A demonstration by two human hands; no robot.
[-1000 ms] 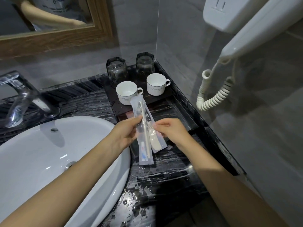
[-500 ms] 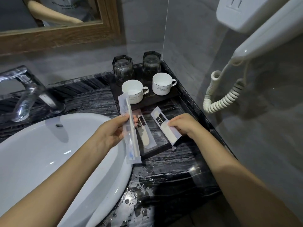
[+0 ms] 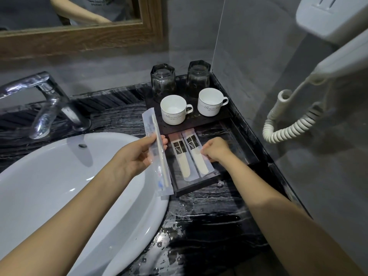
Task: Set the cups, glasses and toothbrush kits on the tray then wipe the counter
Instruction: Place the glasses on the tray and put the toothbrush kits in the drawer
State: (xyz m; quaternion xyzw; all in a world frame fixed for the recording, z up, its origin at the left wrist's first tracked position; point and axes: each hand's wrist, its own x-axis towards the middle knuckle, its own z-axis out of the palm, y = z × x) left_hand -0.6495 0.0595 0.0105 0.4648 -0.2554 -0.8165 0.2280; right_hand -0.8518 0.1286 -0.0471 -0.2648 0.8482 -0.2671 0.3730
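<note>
My left hand (image 3: 137,156) is closed on a long toothbrush kit (image 3: 157,154) over the sink (image 3: 59,176), my right hand (image 3: 216,150) pinches a packet (image 3: 197,154) flat in the tray (image 3: 199,184); risk: wet table (image 3: 209,216), slippery wrapper, kit drops into sink.

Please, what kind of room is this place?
Most likely a hotel bathroom: a white ceramic washbasin under a chrome tap, a white wall-mounted hair dryer with coiled cord, and a dark tray with guest cups and sealed amenity packets.
</note>
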